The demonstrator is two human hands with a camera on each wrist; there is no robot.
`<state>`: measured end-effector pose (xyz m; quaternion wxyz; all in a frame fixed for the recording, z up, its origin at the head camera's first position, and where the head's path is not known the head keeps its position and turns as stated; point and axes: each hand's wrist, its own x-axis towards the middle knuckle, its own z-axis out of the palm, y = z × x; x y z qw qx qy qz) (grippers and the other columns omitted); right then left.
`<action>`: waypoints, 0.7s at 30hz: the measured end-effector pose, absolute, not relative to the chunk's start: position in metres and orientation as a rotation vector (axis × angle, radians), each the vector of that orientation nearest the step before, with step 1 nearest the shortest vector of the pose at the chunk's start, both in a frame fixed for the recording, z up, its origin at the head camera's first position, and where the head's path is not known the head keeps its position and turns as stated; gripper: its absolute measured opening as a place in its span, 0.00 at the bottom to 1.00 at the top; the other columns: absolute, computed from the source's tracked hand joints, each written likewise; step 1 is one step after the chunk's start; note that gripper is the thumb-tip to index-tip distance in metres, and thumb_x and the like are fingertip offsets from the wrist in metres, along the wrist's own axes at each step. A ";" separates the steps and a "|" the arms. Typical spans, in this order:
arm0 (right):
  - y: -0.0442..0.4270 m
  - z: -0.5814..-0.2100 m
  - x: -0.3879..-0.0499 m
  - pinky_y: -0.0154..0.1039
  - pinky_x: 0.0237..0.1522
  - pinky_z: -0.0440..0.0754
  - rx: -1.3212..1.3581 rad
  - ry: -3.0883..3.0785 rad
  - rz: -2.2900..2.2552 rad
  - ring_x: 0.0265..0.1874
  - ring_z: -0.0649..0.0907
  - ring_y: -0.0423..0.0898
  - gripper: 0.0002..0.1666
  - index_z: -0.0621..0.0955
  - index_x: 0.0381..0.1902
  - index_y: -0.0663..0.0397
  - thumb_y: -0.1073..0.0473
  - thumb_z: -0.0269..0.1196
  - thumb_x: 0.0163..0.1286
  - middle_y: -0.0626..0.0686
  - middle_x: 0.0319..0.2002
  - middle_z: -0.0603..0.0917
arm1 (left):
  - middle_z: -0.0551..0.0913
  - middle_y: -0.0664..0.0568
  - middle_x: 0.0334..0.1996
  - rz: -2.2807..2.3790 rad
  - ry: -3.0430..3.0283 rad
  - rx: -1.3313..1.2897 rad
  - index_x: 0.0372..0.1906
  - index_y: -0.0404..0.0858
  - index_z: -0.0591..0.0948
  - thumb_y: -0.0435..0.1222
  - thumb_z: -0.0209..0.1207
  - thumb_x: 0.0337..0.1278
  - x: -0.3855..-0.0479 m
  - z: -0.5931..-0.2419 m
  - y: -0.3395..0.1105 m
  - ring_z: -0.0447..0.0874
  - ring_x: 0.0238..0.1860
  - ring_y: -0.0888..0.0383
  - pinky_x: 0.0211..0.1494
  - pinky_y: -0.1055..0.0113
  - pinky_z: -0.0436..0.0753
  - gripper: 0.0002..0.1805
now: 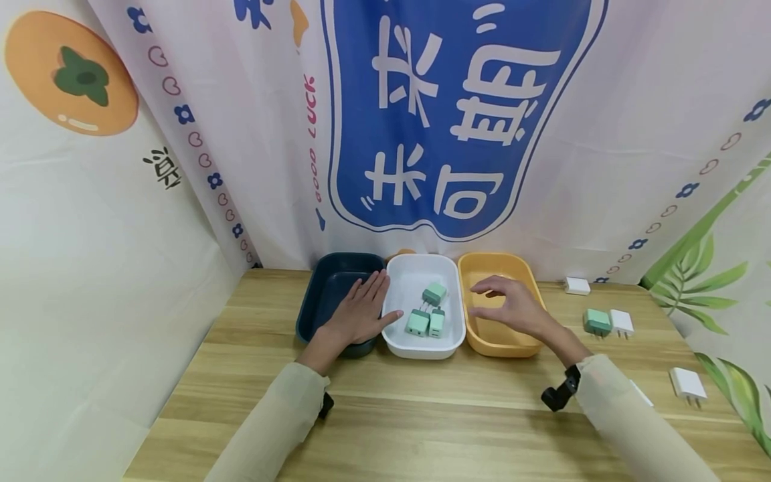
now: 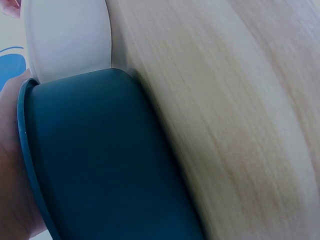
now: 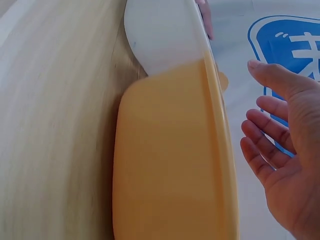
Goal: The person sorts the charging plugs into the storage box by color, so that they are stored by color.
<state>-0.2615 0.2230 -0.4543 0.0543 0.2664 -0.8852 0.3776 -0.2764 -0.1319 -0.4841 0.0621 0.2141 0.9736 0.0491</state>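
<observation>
White plastic, rounded-rect tray, w/ 3 two-tone green chargers inside, stands btwn dark-teal and yellow plastic trays, side rims close together, wood tabletop extending on near side. All 3 trays' long axes point away from wearer. L hand, fingers straight, lies over dark tray's inner rim, thumb over white; R hand hangs above yellow tray, thumb & fingers apart.

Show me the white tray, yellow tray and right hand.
White tray (image 1: 411, 289), head view: bare inside floor.
Yellow tray (image 3: 170, 160), right wrist view: outer wall.
Right hand (image 1: 516, 306), head view: back of hand.
</observation>
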 end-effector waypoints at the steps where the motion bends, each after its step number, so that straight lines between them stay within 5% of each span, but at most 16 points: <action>1: 0.225 -0.454 -0.261 0.58 0.55 0.87 0.810 -2.688 1.142 0.52 0.87 0.62 0.26 0.88 0.54 0.63 0.60 0.82 0.59 0.59 0.51 0.89 | 0.33 0.50 0.87 0.148 2.944 0.647 0.87 0.40 0.38 0.69 0.38 0.78 -0.277 -0.484 -0.132 0.30 0.87 0.52 0.87 0.49 0.37 0.52; 21: 0.285 -0.448 -0.258 0.59 0.52 0.87 0.759 -2.669 1.077 0.53 0.87 0.62 0.25 0.87 0.55 0.67 0.60 0.79 0.63 0.61 0.53 0.89 | 0.33 0.50 0.87 0.113 2.941 0.652 0.87 0.40 0.37 0.69 0.37 0.79 -0.275 -0.481 -0.132 0.32 0.87 0.50 0.87 0.48 0.39 0.51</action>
